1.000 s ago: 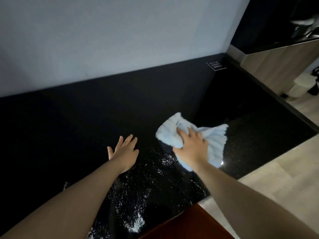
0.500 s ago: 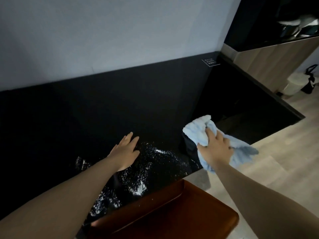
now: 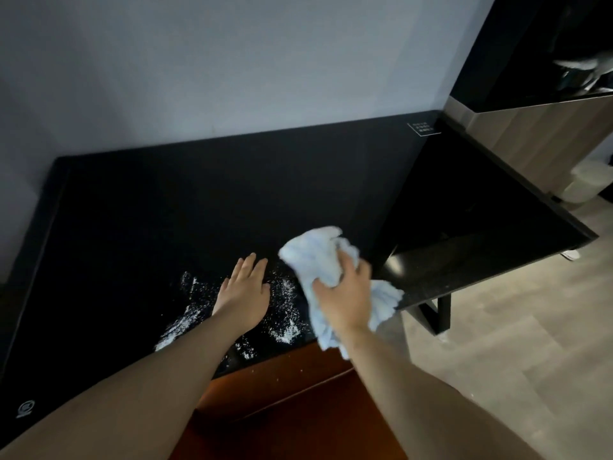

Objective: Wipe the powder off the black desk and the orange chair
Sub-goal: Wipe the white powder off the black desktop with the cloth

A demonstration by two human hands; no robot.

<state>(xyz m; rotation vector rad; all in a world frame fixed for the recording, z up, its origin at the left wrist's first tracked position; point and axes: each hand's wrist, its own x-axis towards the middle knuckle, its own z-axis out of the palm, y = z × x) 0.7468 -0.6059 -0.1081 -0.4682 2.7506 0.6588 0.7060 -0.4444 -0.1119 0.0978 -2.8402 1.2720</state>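
The black desk [image 3: 139, 234] runs along the wall. White powder [image 3: 285, 303] is scattered near its front edge, on both sides of my left hand [image 3: 243, 292]. That hand lies flat and open on the desk, fingers apart. My right hand [image 3: 346, 295] is shut on a crumpled light-blue cloth [image 3: 315, 257], held over the front edge just right of the powder. The orange chair [image 3: 298, 406] sits below the desk edge between my forearms, with a few white specks on it.
A grey wall rises behind the desk. The desk's right end [image 3: 481, 220] stands on a black leg [image 3: 442, 313] over a light wood floor. A wood cabinet [image 3: 537, 137] and a pale bin [image 3: 587, 180] stand at the far right.
My right hand has swung the cloth back left from beyond the desk edge to beside the powder. The view has pulled back, showing more desk. My left hand stays flat.
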